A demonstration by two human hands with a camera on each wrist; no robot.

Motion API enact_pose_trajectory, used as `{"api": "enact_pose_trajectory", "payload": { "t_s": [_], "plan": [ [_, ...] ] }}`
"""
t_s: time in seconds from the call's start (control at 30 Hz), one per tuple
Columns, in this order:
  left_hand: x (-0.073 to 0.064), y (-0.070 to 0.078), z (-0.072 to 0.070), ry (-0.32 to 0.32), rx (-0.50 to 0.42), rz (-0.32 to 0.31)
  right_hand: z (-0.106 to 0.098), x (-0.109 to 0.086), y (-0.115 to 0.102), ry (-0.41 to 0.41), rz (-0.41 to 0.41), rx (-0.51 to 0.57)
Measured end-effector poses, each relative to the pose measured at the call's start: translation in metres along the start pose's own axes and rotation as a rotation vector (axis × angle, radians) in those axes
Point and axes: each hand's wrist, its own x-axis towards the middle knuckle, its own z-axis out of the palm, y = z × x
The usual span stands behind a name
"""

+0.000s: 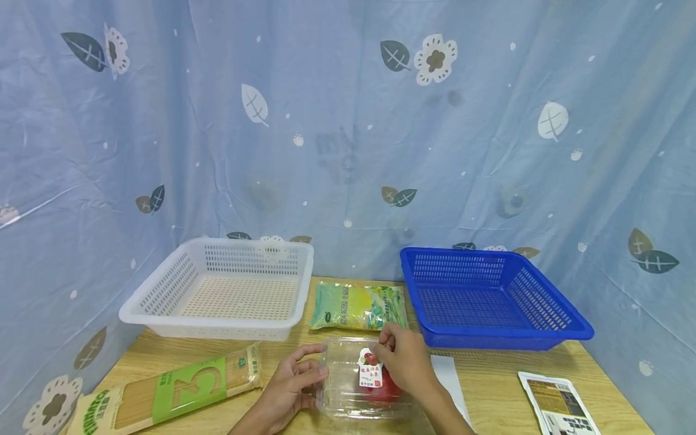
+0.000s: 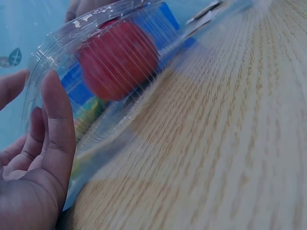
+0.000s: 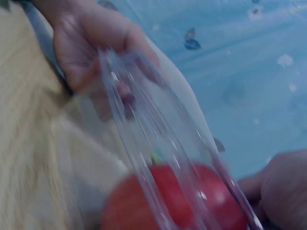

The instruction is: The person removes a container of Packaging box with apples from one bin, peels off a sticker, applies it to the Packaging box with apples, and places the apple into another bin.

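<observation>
A clear plastic clamshell box (image 1: 341, 396) sits at the table's near middle with a red apple (image 2: 117, 60) inside. Its lid bears a white label (image 1: 371, 376) with a red fruit picture and red writing. At the box's left side, my left hand (image 1: 293, 386) rests loosely spread, thumb and forefinger at the rim. My right hand (image 1: 409, 357) reaches over the right part of the box; its bent fingers pinch the lid's far edge beside the label. The right hand covers part of the apple in the head view.
A white basket (image 1: 217, 329) stands at back left, a blue basket (image 1: 505, 338) at back right. Between them lies a green-yellow packet (image 1: 356, 307). A pasta pack (image 1: 179, 393) lies left, a white-edged pouch (image 1: 559, 403) right. White paper (image 1: 448, 380) shows beside the right forearm.
</observation>
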Motion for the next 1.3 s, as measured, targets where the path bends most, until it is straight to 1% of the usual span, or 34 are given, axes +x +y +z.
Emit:
{"api": "enact_pose_trajectory", "payload": {
  "t_s": [0.1,0.17,0.37,0.43,0.53,0.67,0.77,0.83,0.9,0.97,1.03,1.17,1.3],
  "plan": [
    [-0.001,0.0,-0.001,0.014,0.008,-0.011,-0.007,-0.001,0.004,-0.097,0.004,0.139],
    [-0.002,-0.001,-0.001,0.017,0.009,-0.018,-0.011,-0.001,0.006,-0.171,-0.007,0.201],
    [-0.002,0.0,-0.002,0.01,0.0,-0.019,-0.023,-0.001,0.01,-0.386,-0.074,0.337],
    [-0.002,0.001,-0.002,0.005,-0.002,-0.016,-0.025,-0.001,0.01,-0.447,-0.078,0.374],
    [-0.002,0.002,-0.002,0.001,0.002,-0.011,-0.028,-0.002,0.009,-0.499,-0.078,0.393],
    [-0.001,0.003,-0.002,-0.001,0.0,-0.012,-0.03,-0.003,0.007,-0.533,-0.082,0.396],
    [0.0,0.003,-0.002,0.0,-0.008,-0.019,-0.033,-0.003,0.009,-0.544,-0.101,0.472],
    [0.0,0.003,-0.003,0.002,-0.009,-0.021,-0.037,-0.002,0.012,-0.522,-0.116,0.548],
    [0.001,0.003,-0.003,0.009,-0.008,-0.024,-0.042,-0.001,0.016,-0.473,-0.12,0.621],
    [0.001,0.003,-0.002,0.016,-0.006,-0.032,-0.049,0.0,0.019,-0.389,-0.118,0.668],
    [0.001,0.004,-0.001,0.018,-0.002,-0.04,-0.058,0.002,0.023,-0.292,-0.11,0.682],
    [0.001,0.008,0.002,0.005,0.006,-0.071,-0.076,0.005,0.031,-0.095,-0.036,0.684],
    [-0.002,0.013,0.005,-0.015,0.032,-0.1,-0.093,0.005,0.038,0.101,0.084,0.671]
  ]
}}
